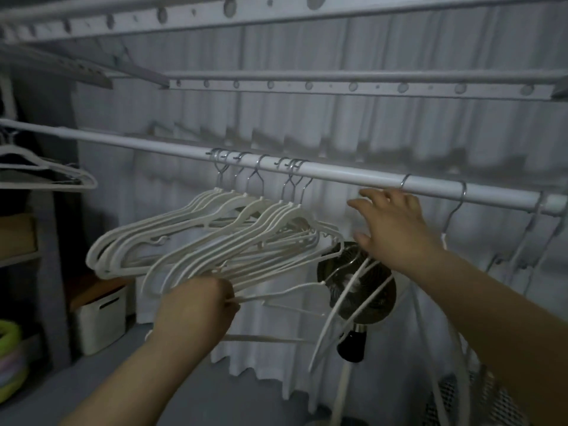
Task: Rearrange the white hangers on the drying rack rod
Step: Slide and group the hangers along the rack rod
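A white rod (338, 173) runs across the view, sloping down to the right. Several white hangers (215, 238) with metal hooks hang bunched on its middle, swung out to the left. My left hand (196, 305) pinches the lower bars of that bunch near their right ends. My right hand (396, 226) is raised just under the rod with fingers spread, beside the hook of a hanger (405, 181) whose white arms (347, 302) hang below my wrist. More hanger hooks (458, 204) sit on the rod further right.
A black fan (359, 287) stands behind the hangers in front of a white curtain (368, 133). Upper rack bars with holes (307, 87) cross above. At left, a hanger with dark clothing (46, 176), shelves and a white bin (101, 321).
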A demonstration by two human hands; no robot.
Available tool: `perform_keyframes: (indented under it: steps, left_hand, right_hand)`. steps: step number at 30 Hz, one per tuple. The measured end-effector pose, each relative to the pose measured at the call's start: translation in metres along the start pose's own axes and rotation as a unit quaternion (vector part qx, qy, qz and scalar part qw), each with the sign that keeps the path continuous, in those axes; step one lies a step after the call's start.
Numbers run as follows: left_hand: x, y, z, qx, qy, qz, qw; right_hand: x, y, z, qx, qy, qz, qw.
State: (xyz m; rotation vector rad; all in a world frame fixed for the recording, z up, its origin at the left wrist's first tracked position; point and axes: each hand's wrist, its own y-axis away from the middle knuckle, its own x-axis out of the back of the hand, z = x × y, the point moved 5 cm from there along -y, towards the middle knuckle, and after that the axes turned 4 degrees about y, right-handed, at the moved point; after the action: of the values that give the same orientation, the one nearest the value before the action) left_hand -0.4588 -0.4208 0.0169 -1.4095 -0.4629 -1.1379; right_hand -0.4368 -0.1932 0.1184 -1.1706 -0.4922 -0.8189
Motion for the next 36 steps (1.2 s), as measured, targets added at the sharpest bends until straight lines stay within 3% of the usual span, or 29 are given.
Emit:
perform_keyframes:
  steps: [4,6,9,16,21,24,27,30,33,36]
  left_hand:
    - [0.018,0.025,-0.034,0.015,0.000,0.000,1.000]
    - [0.030,0.039,-0.052,0.007,0.004,0.007,1.000]
    - [0.047,0.059,-0.078,-0.002,-0.012,0.011,1.000]
    - [0.064,0.097,-0.135,-0.032,-0.044,-0.014,0.998]
    - [0.064,0.127,-0.162,0.007,0.008,-0.028,1.000]
    - [0.061,0.139,-0.152,-0.005,0.132,-0.025,0.991]
    - [0.049,0.155,-0.131,0.012,0.298,-0.103,0.949]
    - [0.032,0.173,-0.102,0.016,0.374,-0.215,0.902]
    - [0.018,0.187,-0.075,0.019,0.411,-0.287,0.865]
    - [0.008,0.198,-0.056,0.015,0.376,-0.325,0.868]
  right_hand:
    - [0.000,0.002,-0.042,0.063,-0.044,-0.157,0.985]
    - [0.003,0.005,-0.067,0.073,-0.137,-0.213,0.965]
    - [0.015,0.011,-0.098,0.053,-0.286,-0.262,0.920]
    - [0.041,0.044,-0.156,-0.032,-0.470,-0.315,0.824]
    - [0.048,0.075,-0.196,-0.118,-0.565,-0.333,0.745]
    - [0.054,0.091,-0.213,-0.166,-0.614,-0.341,0.692]
    - [0.064,0.097,-0.218,-0.231,-0.659,-0.315,0.642]
    - [0.072,0.100,-0.219,-0.290,-0.698,-0.264,0.600]
    - [0.076,0.102,-0.215,-0.332,-0.741,-0.201,0.548]
    - [0.078,0.101,-0.211,-0.354,-0.767,-0.157,0.511]
